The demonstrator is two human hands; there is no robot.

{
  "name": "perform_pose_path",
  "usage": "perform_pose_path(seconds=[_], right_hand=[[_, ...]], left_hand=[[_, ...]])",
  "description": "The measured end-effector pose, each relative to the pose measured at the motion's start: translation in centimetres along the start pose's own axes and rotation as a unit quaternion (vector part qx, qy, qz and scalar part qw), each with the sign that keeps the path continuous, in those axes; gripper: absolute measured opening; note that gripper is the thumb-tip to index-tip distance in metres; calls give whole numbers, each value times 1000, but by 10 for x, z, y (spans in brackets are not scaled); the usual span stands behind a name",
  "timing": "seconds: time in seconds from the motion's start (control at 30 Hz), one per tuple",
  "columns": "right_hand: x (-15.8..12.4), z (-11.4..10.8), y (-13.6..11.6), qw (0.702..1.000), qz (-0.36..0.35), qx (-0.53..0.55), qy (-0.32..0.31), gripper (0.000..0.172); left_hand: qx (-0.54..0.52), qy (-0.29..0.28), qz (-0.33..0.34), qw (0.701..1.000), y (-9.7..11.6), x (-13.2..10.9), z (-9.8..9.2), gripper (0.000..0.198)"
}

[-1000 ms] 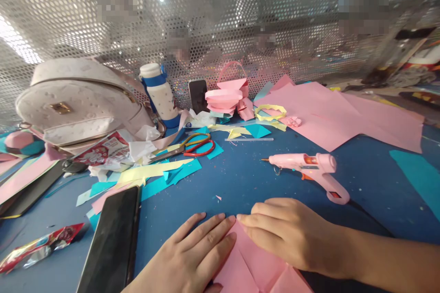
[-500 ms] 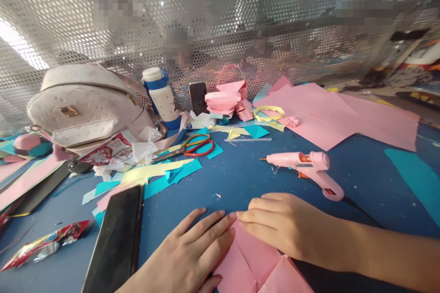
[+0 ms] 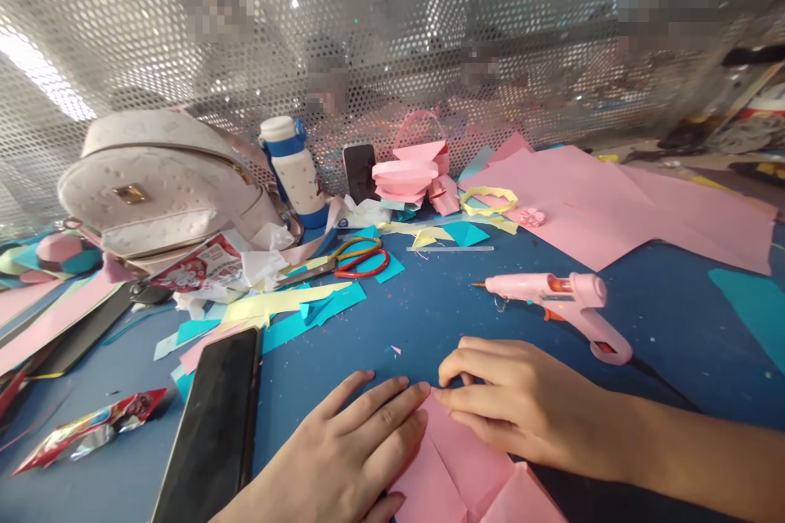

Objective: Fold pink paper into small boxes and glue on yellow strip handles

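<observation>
Blue tabletop (image 3: 429, 302) in use, perforated panel (image 3: 392, 33) behind. From left: white backpack (image 3: 165, 180) against panel; dark phone (image 3: 212, 425) lying flat; scissors (image 3: 331, 264) among paper scraps (image 3: 331, 306). Left hand (image 3: 343, 449) spread, gripping nothing visible, laid over left edge of folded pink paper (image 3: 454, 458), located between both hands. Right hand (image 3: 521, 400) half-curled, fingertips at paper's far corner; pinch or press, cannot tell. Pink glue gun (image 3: 585, 294) lies just beyond right hand.

Folded pink paper (image 3: 475, 462), a glue gun (image 3: 570, 302), a foil packet (image 3: 91, 427), scraps (image 3: 288, 330) — all lie on a blue tabletop (image 3: 423, 306).
</observation>
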State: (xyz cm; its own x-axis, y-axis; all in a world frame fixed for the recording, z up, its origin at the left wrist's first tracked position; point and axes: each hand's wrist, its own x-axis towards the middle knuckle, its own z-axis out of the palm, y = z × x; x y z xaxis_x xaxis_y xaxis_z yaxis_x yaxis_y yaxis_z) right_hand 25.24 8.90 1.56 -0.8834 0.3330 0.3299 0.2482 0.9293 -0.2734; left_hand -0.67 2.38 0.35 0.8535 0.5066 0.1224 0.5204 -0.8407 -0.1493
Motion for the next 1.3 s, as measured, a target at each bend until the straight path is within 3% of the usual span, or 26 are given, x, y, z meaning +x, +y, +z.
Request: perform_pose_path(seconds=[0.13,0.43,0.57,0.7,0.83,0.97,1.03,1.1,1.3], right_hand=[[-2,-3,-6,999,24,-43,-22,19],[-9,-15,-9,979,-38,-160,-122,18],[-10,-21,-9,980,-46,-158,-116,15],[-5,-24,-12,982,-42,-144,-117,16],[0,-15,-8,989,-18,-117,-85,28],[3,-6,-2,997,71,4,-6,28],[4,-5,-2,988,109,101,45,26],[4,-6,-5,971,132,181,81,35],[3,-6,-13,913,138,378,66,45]], left_hand=[[-11,-4,-4,1000,0,1,-2,45],[-74,-14,-18,997,-1,-1,-2,45],[-147,-23,-41,988,-2,-2,-7,46],[-140,-37,-35,989,3,-3,-15,59],[-148,-35,-38,988,9,-6,-19,68],[-196,-29,-65,978,9,-9,-18,68],[-212,-24,-89,973,9,-10,-18,64],[-221,-11,-114,969,10,-11,-17,58],[-237,59,-141,960,10,-13,-14,46]])
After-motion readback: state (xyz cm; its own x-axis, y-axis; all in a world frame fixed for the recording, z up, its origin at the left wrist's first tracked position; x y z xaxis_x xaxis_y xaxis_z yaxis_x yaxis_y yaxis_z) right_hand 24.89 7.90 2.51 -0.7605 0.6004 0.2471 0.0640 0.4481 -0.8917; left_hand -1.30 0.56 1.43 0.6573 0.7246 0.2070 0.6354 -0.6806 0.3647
